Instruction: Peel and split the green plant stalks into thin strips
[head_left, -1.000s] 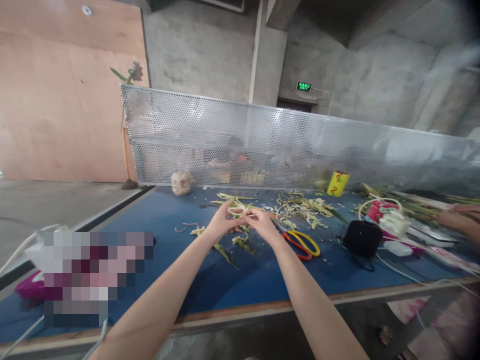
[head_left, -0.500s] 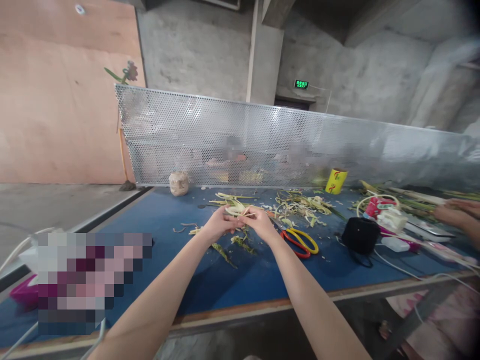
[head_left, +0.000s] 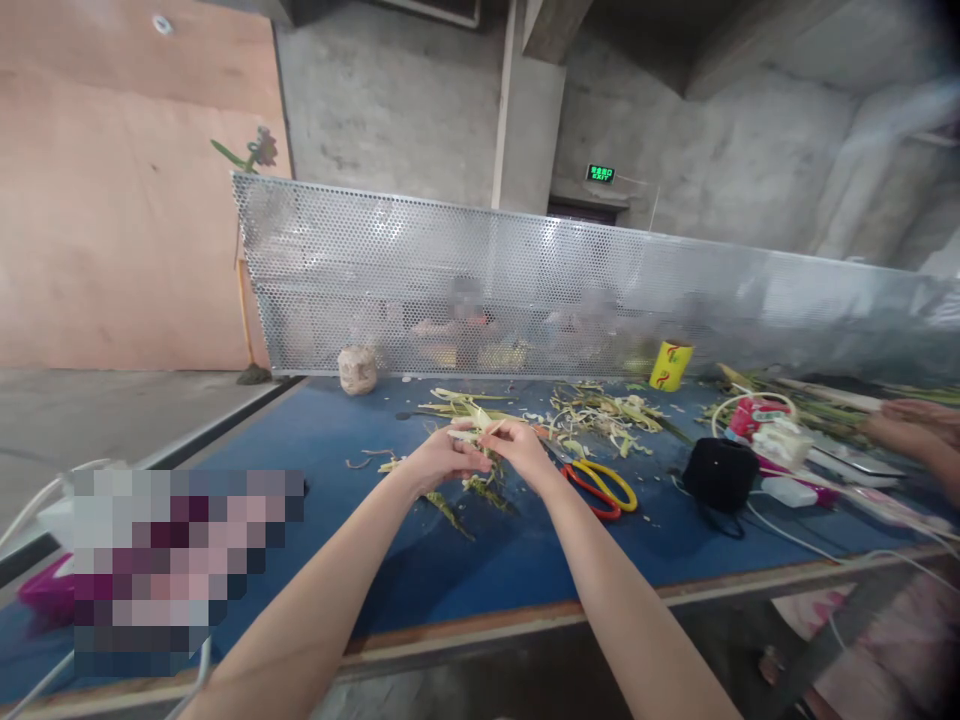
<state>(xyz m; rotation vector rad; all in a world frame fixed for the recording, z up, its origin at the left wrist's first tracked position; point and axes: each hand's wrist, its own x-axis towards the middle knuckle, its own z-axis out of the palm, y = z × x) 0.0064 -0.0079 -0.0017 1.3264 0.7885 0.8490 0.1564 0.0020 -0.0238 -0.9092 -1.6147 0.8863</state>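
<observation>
Apparently both bare hands share one slim, pale green-and-white strip of plant matter, held up over the blue table ahead of the person. The left hand is half curled, with the strip between its thumb and forefinger and its lower fingers bent beneath. The right hand is drawn to a close pinch near the strip's right end, though its fingertips partly hide the contact.

The strip is probably very light, soft and bendy, perhaps a little slick with moisture and easy to tear, so a gentle fingertip pinch near each end suits it best. Its long axis seems to run roughly left to right between the hands; which end is root or tip cannot be told.

Below lie knobbly green stem pieces. Just right of the right hand are scissors with red and yellow looped handles, and beyond them spreads a loose heap of pale green peelings.
</observation>
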